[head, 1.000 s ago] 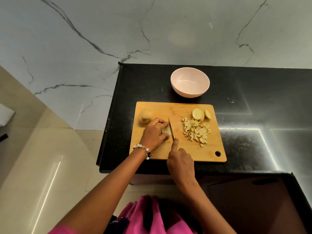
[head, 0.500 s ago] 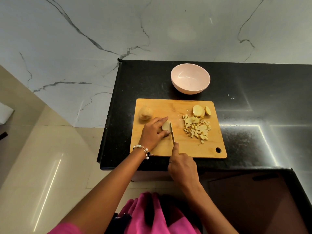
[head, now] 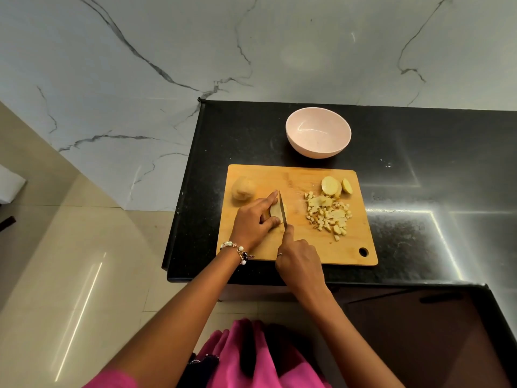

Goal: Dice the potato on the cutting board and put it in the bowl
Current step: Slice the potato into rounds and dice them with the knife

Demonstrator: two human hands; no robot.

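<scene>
The left hand point(head: 256, 219) pins a potato slice point(head: 275, 212) at board centre, long axis running 12 to 6, while the right hand point(head: 299, 259), clenched round the handle, lays the knife point(head: 283, 210) along its 3 o'clock edge, the bowl point(head: 318, 135) waiting at 12 o'clock.

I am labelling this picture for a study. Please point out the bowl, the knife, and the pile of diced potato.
bowl point(head: 293, 138): head view, on its left inner wall.
knife point(head: 282, 209): head view, on the middle of the blade.
pile of diced potato point(head: 328, 212): head view, on cubes near the pile's middle.
</scene>
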